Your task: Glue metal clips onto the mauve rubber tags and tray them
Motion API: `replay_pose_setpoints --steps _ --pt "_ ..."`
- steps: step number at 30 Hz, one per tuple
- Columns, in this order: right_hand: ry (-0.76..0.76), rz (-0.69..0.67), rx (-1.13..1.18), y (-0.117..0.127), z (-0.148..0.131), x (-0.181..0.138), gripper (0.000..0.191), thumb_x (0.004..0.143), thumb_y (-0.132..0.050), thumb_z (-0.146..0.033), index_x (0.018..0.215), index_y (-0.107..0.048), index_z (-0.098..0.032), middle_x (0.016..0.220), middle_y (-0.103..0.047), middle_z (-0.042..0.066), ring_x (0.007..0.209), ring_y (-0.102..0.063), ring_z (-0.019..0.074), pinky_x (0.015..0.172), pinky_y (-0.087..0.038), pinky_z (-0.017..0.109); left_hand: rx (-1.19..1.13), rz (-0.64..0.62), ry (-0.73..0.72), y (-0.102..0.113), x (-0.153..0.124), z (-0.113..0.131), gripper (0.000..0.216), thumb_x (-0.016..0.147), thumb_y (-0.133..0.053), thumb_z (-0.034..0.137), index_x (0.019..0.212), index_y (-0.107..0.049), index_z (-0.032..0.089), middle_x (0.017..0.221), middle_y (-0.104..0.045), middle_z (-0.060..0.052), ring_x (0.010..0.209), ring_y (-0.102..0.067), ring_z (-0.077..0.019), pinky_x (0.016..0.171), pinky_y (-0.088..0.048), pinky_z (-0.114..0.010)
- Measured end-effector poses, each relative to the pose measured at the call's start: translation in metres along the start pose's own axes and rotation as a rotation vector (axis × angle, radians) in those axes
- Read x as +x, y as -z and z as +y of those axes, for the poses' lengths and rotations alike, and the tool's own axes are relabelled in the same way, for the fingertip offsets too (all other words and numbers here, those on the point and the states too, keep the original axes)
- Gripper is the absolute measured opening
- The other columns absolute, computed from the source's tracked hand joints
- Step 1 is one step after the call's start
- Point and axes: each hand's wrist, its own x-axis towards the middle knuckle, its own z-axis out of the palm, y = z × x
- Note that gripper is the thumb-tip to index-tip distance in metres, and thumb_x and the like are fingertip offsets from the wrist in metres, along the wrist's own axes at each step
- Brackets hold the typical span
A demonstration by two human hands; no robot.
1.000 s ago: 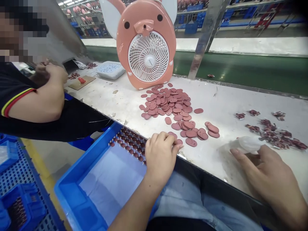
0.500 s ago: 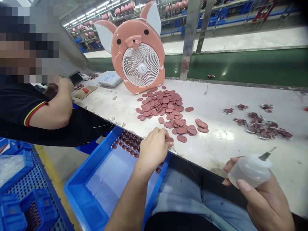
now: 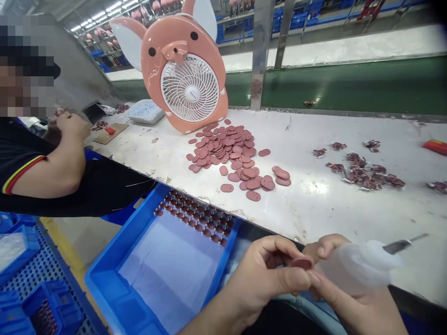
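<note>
Between thumb and fingers, my left hand point(image 3: 268, 274) pinches a reddish-brown oval disc point(image 3: 302, 264) in front of my lap. Close against it, my right hand point(image 3: 352, 298) grips a translucent squeeze bottle point(image 3: 359, 267) with a thin metal needle tip pointing right. The right thumb and the left fingertips meet near the disc. On the white worktable point(image 3: 314, 209) lies a loose pile of matching oval discs point(image 3: 226, 146). To the right is a cluster of small dark-red assembled pieces point(image 3: 366, 172). A blue tray point(image 3: 115, 251) below the table edge holds rows of dark-red pieces point(image 3: 195, 216) on a white sheet.
An orange pig-shaped fan point(image 3: 188, 79) stands behind the discs. A co-worker point(image 3: 52, 158) sits at the left, near a white tub point(image 3: 145, 111). A metal post point(image 3: 260, 56) rises at the table's back edge, before a green belt point(image 3: 349, 88). A red object point(image 3: 436, 147) lies far right.
My left hand has left the table edge with an oval disc and moved right, to my right hand. The bottle remains in my right hand. The camera view has shifted somewhat to the right.
</note>
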Motion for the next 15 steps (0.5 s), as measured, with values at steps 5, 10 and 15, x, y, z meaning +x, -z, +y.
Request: replay_pose_setpoints --steps 5,10,15 --pt "-0.228 -0.031 0.104 -0.002 -0.008 -0.007 0.039 0.079 -0.077 -0.046 0.09 -0.047 -0.024 0.073 -0.054 -0.004 0.059 -0.049 0.0118 0.057 -0.04 0.025 0.186 -0.186 -0.053 0.019 0.001 0.006 0.025 0.071 -0.086 0.039 0.093 -0.081 0.027 0.084 -0.056 0.0 0.073 -0.054 -0.0096 0.068 -0.041 -0.022" --pt "-0.313 -0.229 0.185 0.004 -0.006 0.002 0.049 0.072 -0.08 -0.055 0.091 -0.046 -0.024 0.07 -0.049 -0.004 0.058 -0.043 0.0112 0.055 -0.039 0.024 0.151 -0.273 -0.072 0.03 0.009 -0.008 0.031 0.062 -0.091 0.041 0.089 -0.081 0.029 0.086 -0.054 0.001 0.076 -0.054 -0.0102 0.069 -0.04 -0.022" --pt "-0.274 0.015 -0.024 0.019 -0.013 -0.004 0.062 0.089 -0.055 -0.068 0.133 -0.03 -0.033 0.076 -0.057 -0.003 0.054 -0.045 0.0121 0.046 -0.04 0.02 -0.03 -0.143 -0.06 0.022 0.009 -0.012 0.032 0.068 -0.087 0.044 0.094 -0.077 0.027 0.086 -0.067 -0.001 0.062 -0.059 -0.0079 0.052 -0.043 -0.017"
